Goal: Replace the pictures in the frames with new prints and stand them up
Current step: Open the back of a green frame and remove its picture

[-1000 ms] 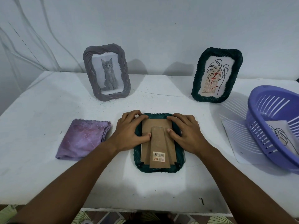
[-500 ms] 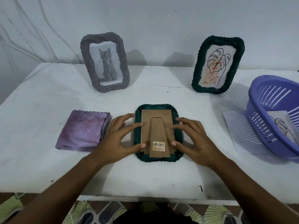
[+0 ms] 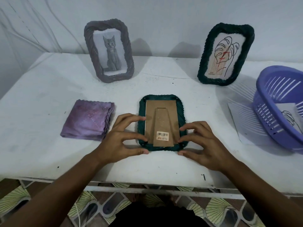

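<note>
Three woven picture frames are on the white tabletop [image 3: 49, 99]. In the centre of the picture we see a dark green woven frame [image 3: 162, 122] lying face down, with its brown cardboard back and folded stand upward; a barcode sticker [image 3: 162, 136] sits on the lower part of the stand. Our left hand [image 3: 121, 140] is at the lower left side of this frame, fingers bent and spread, the fingertips touching the frame edge and the cardboard. Our right hand [image 3: 203, 145] is at the lower right side in the same manner, fingertips at the cardboard edge and the thumb near the bottom corner. We cannot tell if the hands really pinch something.

At upper left stands a grey woven frame with a kitten picture [image 3: 109, 52]. At upper right stands a second dark green frame with a line drawing of a leaf [image 3: 225, 54]. A folded purple cloth [image 3: 88, 122] lies left of centre. At the right edge a purple plastic basket [image 3: 268, 122] holds a printed sheet [image 3: 290, 115].
</note>
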Tool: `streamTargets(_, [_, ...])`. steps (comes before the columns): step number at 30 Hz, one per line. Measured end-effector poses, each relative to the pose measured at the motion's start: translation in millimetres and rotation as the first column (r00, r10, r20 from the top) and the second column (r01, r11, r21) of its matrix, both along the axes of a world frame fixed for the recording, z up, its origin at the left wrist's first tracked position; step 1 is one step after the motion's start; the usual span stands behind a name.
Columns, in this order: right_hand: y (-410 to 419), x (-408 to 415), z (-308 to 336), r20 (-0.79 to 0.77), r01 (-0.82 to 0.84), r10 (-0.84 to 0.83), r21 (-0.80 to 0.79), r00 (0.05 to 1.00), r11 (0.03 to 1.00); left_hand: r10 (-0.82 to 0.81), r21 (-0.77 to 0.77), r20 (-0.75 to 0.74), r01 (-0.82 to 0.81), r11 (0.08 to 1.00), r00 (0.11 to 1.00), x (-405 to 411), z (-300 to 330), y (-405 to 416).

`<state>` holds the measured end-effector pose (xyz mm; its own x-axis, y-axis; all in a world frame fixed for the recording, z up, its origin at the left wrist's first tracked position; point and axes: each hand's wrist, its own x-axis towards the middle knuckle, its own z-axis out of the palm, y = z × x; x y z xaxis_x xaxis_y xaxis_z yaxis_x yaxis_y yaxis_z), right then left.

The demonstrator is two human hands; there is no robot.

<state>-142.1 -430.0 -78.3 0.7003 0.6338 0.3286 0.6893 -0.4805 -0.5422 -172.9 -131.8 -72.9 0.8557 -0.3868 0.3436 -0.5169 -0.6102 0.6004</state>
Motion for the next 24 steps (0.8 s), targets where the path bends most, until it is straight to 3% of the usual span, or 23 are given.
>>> streamTargets(8, [1.4, -1.7, -1.1, -0.102, 0.016, -0.010, 0.058, 0.995, 0.998, -0.045, -0.040, -0.066, 0.042, 0.998, 0.997, 2.9, 0.3, 0.2])
streamTargets(20, [3.1, -2.0, 0.3, -0.121, -0.011, 0.018, 0.061, 0.992, 0.998, -0.089, -0.025, -0.138, 0.086, 0.996, 0.987, 5.0, 1.9, -0.8])
streamTargets(24, [-0.8, -0.9, 4.4, -0.157, -0.036, 0.044, 0.051, 0.987, 0.998, -0.028, -0.046, -0.198, 0.019, 0.999, 0.980, 0.4, 7.9, -1.7])
